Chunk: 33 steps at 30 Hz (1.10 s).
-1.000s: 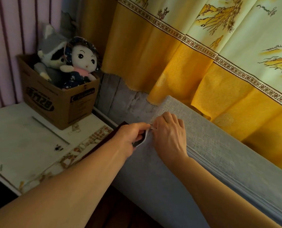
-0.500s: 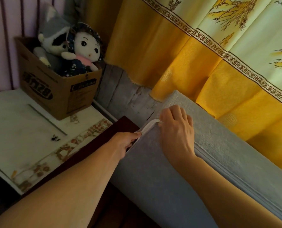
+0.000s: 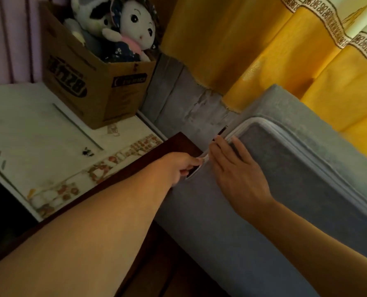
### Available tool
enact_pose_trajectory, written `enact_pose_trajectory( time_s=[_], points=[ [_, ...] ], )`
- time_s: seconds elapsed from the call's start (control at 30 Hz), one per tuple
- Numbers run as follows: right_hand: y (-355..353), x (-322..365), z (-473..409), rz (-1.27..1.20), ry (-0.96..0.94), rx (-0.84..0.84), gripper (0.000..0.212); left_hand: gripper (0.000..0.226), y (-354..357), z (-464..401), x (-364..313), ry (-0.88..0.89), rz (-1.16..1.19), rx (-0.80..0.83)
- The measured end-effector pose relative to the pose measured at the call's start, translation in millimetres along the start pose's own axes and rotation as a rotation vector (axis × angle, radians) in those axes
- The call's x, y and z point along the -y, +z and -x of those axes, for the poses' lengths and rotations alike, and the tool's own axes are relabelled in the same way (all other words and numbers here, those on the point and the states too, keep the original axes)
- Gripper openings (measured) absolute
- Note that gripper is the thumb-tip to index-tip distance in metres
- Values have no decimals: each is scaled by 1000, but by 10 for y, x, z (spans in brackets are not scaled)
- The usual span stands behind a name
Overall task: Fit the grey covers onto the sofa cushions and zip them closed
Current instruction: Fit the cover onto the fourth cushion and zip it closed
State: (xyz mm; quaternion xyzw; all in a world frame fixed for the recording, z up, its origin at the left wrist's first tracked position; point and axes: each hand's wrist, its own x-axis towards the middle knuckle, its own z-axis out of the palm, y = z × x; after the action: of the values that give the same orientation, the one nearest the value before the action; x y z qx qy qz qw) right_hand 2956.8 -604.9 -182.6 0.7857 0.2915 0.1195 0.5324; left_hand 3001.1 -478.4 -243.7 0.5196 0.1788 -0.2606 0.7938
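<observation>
While the left hand (image 3: 179,167) pinches the white zip edge (image 3: 264,127) at the corner of the grey woven fabric cover (image 3: 210,211), its fingers (image 3: 196,161) curled onto the seam, presumably to draw the opening shut, the right hand (image 3: 238,174) lies flat with straight fingers (image 3: 223,151) on the cover just beside it, apparently bracing the cloth so the zip can run.

Item: long grey sofa cushion (image 3: 296,168), standing on edge against the wall, cover already on; a small dark gap shows at the pinch, so the zip is judged not fully closed.

Adjacent: dark red-brown wooden sofa arm (image 3: 157,151), under the left forearm. Beyond: worn white tabletop (image 3: 28,125) carrying a brown cardboard box (image 3: 97,86) holding a pale-faced cloth doll (image 3: 138,28) and a grey-and-white plush animal (image 3: 90,13). Behind: yellow patterned curtain (image 3: 253,50).
</observation>
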Motion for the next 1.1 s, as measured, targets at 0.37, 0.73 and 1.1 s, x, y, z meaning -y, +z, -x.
enact_pose_trajectory(
  time_s=[0.37, 0.73, 1.1],
  points=[
    [462, 582, -187, 16, -112, 49, 65, 25, -219, -803, 675, -129, 5, -23],
    [239, 353, -205, -174, -71, -1, 55, 17, -74, -1001, 654, 1, -176, -358],
    [-150, -189, 211, -587, 477, -396, 65, 30, 486, 296, -242, 469, -104, -78]
  ],
)
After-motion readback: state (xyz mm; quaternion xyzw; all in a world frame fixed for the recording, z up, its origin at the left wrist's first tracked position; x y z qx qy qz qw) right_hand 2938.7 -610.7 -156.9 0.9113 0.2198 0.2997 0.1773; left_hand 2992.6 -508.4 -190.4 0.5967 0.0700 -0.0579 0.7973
